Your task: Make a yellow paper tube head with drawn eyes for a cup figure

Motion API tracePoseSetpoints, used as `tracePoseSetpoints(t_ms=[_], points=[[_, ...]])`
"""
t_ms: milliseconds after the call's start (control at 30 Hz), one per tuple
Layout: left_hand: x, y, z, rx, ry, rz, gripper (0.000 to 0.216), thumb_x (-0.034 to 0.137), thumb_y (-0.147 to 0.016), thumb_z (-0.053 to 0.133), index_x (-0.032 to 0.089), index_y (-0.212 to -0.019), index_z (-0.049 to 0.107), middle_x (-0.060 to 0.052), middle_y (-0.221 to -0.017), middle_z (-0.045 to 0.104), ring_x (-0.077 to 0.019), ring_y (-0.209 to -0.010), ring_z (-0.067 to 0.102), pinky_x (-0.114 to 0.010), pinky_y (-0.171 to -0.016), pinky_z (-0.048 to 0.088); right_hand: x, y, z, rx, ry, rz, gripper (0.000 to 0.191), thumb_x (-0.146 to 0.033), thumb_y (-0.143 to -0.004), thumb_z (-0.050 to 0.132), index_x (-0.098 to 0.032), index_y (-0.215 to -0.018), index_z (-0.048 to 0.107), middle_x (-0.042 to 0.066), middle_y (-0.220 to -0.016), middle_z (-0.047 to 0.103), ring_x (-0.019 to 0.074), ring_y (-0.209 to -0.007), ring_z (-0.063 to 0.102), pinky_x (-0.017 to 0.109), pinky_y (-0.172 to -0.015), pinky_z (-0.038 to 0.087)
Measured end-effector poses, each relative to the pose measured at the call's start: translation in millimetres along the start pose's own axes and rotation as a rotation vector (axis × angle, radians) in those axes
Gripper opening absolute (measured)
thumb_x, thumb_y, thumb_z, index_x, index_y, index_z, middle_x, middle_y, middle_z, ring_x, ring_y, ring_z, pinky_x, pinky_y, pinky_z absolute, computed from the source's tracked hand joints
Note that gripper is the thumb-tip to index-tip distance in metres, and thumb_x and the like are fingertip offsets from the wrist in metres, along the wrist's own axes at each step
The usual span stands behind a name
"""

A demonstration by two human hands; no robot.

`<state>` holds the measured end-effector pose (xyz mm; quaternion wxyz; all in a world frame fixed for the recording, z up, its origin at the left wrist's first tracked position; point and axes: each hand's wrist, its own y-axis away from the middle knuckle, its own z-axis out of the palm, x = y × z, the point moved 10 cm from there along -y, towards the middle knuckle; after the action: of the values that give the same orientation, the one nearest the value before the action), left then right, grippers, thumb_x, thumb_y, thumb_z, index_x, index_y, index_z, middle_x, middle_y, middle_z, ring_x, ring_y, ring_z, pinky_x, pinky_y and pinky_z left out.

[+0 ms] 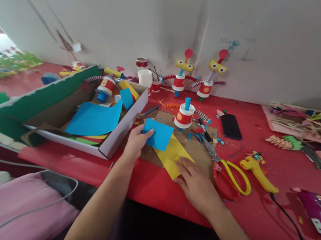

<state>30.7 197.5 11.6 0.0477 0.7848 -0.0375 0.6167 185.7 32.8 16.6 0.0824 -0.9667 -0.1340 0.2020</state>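
Between the thumb and fingers of my left hand (138,143) is a blue piece of paper (160,133), held up over the cardboard mat. My right hand (195,178) lies with its fingers stretched over the lower end of a yellow paper strip (173,156); the blue paper covers the strip's upper end. Just beyond them a paper-cup figure (183,117) with folded paper arms and a blue folded neck stands on the brown cardboard mat (204,149). Scissors (228,169) with yellow and red handles lie to the right of my right hand.
At left, an open box (123,124) holds coloured paper and another cup figure. Two figures with yellow heads (184,65) stand by the grey partition. A phone (231,126), yellow glue gun (257,174) with a black cord and purple power strip (320,214) lie at right.
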Motion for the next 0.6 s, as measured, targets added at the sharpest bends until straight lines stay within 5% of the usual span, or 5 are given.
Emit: tracePoseSetpoints(t_ms=[233,367,500,600], points=[[-1,4,6,-0.073,0.161,-0.08,0.048,0.053,-0.055,0.077,0.015,-0.081,0.063,-0.003,-0.074,0.067,-0.0169,-0.067,0.06,-0.029,-0.066,0.049,-21,31,0,0.044,0.207,0.11,0.045,-0.038,-0.093,0.049,-0.015,-0.13,0.057,0.017,-0.135,0.056,0.0352,-0.12,0.055,0.053,-0.091,0.051],[6,10,19,-0.145,0.101,-0.06,0.041,0.045,-0.056,0.076,0.016,-0.083,0.064,-0.004,-0.079,0.069,-0.019,-0.073,0.062,-0.03,-0.068,0.05,-23,36,-2,0.091,0.252,0.103,0.052,-0.046,-0.093,0.045,-0.017,-0.136,0.051,0.019,-0.144,0.046,0.0388,-0.13,0.044,0.057,-0.097,0.044],[11,12,59,-0.428,-0.169,-0.005,0.033,0.043,-0.064,0.069,0.016,-0.083,0.067,-0.005,-0.079,0.071,-0.0224,-0.074,0.065,-0.032,-0.066,0.051,-23,41,6,0.066,0.295,0.082,0.054,-0.046,-0.094,0.043,-0.015,-0.138,0.049,0.021,-0.145,0.044,0.0389,-0.134,0.038,0.059,-0.101,0.04],[16,5,77,-0.484,-0.403,0.119,0.019,0.034,-0.062,0.069,0.019,-0.074,0.068,-0.004,-0.077,0.072,-0.0252,-0.077,0.065,-0.031,-0.068,0.049,-25,47,7,0.044,0.315,0.095,0.059,-0.048,-0.093,0.044,-0.013,-0.14,0.046,0.022,-0.146,0.042,0.0387,-0.135,0.038,0.059,-0.1,0.039]])
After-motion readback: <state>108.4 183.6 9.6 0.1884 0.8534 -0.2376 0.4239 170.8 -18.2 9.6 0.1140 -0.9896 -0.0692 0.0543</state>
